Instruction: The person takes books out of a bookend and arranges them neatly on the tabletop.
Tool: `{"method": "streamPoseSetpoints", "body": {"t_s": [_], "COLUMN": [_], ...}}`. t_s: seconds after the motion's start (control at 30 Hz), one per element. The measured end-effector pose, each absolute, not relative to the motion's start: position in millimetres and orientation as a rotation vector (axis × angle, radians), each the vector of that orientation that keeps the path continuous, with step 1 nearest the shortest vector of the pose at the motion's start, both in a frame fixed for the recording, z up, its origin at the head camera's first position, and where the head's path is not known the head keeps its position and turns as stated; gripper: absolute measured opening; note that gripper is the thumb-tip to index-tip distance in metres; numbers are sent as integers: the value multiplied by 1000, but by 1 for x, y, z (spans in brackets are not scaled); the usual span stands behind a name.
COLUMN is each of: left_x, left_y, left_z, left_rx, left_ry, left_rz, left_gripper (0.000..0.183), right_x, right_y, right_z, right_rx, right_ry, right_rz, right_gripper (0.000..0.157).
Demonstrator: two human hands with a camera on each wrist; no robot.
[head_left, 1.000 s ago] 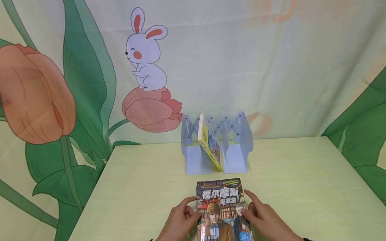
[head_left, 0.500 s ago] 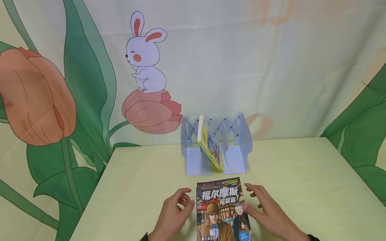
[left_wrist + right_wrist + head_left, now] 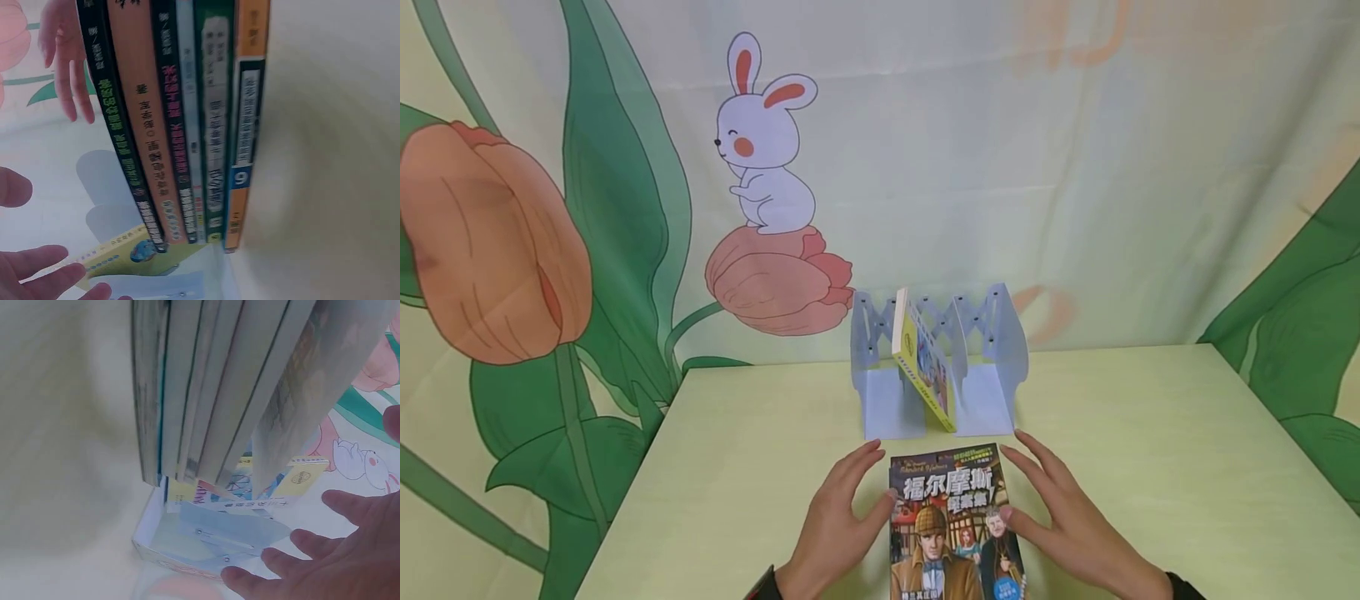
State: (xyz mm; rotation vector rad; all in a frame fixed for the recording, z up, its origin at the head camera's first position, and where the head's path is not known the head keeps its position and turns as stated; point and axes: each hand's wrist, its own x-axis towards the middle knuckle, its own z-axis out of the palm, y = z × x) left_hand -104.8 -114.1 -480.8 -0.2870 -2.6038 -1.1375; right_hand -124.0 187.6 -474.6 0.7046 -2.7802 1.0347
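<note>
A stack of several books lies on the table in front of me. Its top book point(image 3: 951, 533) has a dark cover with a detective in a checked cap; the spines point(image 3: 162, 125) show in the left wrist view, and the page edges point(image 3: 200, 394) in the right wrist view. My left hand point(image 3: 842, 517) is at the stack's left side, fingers apart, the thumb tip close to the edge. On the other side, my right hand point(image 3: 1071, 521) spreads its fingers, its thumb tip over the cover's right edge. Whether either thumb touches the stack, I cannot tell.
Just behind the stack stands a pale blue book rack point(image 3: 987, 400) with upright dividers. One yellow book point(image 3: 931, 371) leans in it at a slant. The pale green table point(image 3: 1150, 450) meets a curtain printed with a rabbit point(image 3: 767, 167) and tulips.
Both hands loosened from the book stack's sides and drew outward. Their fingers then straightened and spread, reaching farther forward along the edges. The stack stayed about where it was.
</note>
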Motion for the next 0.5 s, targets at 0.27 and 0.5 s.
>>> {"method": "streamPoseSetpoints", "body": {"t_s": [0.27,0.5], "left_x": [-114,-124], "left_y": [-106,-100], "left_z": [-469,-464], "left_rx": [-345,-310], "left_ry": [-2564,-2597], "left_rz": [-1187,-1288], "left_gripper": [71,74], "right_x": [-125,-126], "right_y": [183,180], "right_z": [-469,-469], "right_rx": [761,792], "right_ry": [-2715,-2694], "right_rz": [998,973], "right_gripper": [73,75]}}
